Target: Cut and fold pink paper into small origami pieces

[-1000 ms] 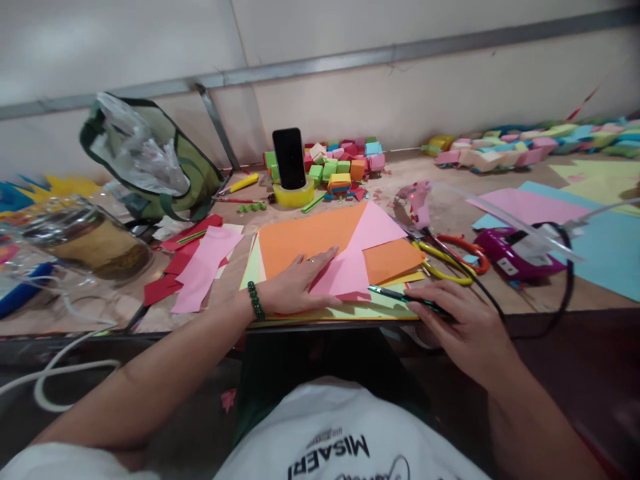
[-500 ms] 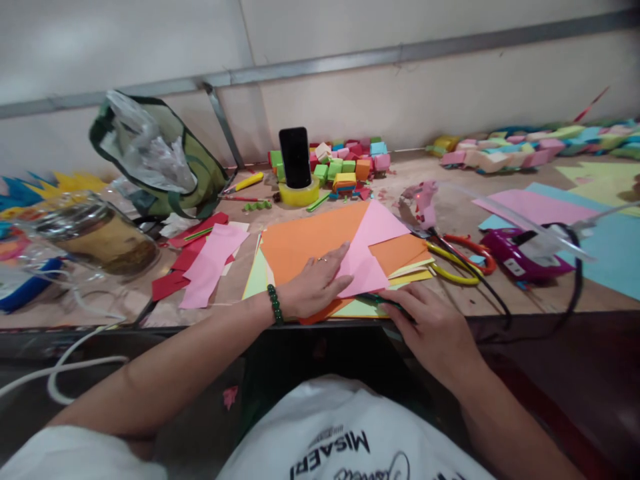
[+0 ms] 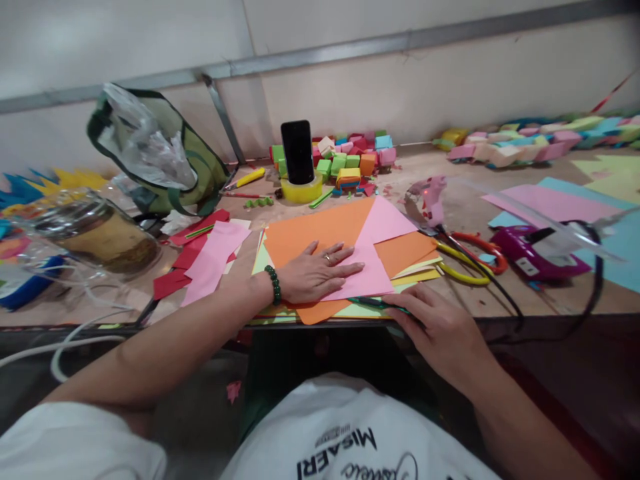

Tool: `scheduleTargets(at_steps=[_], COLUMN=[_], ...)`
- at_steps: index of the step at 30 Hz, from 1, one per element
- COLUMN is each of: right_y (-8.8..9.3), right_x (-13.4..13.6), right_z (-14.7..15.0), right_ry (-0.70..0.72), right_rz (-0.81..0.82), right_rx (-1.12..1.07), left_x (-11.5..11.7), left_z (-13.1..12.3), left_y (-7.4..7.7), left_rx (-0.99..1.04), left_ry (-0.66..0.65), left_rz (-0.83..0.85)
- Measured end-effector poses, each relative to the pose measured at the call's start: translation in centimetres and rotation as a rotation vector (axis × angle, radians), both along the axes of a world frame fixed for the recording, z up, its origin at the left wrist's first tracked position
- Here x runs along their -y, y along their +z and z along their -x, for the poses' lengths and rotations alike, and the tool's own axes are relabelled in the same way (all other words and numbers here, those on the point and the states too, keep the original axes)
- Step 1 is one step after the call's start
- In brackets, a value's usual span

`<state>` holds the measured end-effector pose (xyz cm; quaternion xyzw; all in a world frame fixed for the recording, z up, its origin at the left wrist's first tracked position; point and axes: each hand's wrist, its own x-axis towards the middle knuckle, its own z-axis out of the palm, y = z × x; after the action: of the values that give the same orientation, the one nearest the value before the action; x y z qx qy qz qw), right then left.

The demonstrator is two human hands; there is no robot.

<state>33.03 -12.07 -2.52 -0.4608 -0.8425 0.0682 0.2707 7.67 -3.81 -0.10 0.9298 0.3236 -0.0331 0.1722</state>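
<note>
My left hand (image 3: 320,272) lies flat with its fingers spread on a pink sheet of paper (image 3: 367,275), pressing it down. That sheet rests on an orange sheet (image 3: 310,230), over a stack with pale green and yellow paper edges. At the near right of the stack, my right hand (image 3: 433,320) is closed around a slim dark green pen-like tool (image 3: 369,302). Its tip points left, along the pink sheet's near edge. The fingers cover its rear part, and its exact kind is unclear.
Right of the stack lie yellow-handled scissors (image 3: 465,272), orange handles (image 3: 487,253), a pink glue gun (image 3: 433,200) and a purple device (image 3: 535,253) with cords. Behind, a phone (image 3: 297,152) stands in a yellow tape roll (image 3: 301,192). A jar (image 3: 107,237) and pink strips (image 3: 215,260) are left.
My left hand has flattened, its fingers spreading and turning to the right across the pink sheet. My right hand stays by the near edge with the tool. The view has shifted slightly.
</note>
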Motion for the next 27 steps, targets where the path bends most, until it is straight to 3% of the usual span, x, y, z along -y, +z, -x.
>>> scheduleTargets(at_steps=[27], right_y=[0.31], right_x=[-0.45], right_z=[0.53], right_ry=[0.129], right_rz=[0.079], right_rx=[-0.071], left_x=[0.16], left_z=[0.00], left_y=[0.11], left_rx=[0.026], left_ry=[0.037], left_rz=[0.031])
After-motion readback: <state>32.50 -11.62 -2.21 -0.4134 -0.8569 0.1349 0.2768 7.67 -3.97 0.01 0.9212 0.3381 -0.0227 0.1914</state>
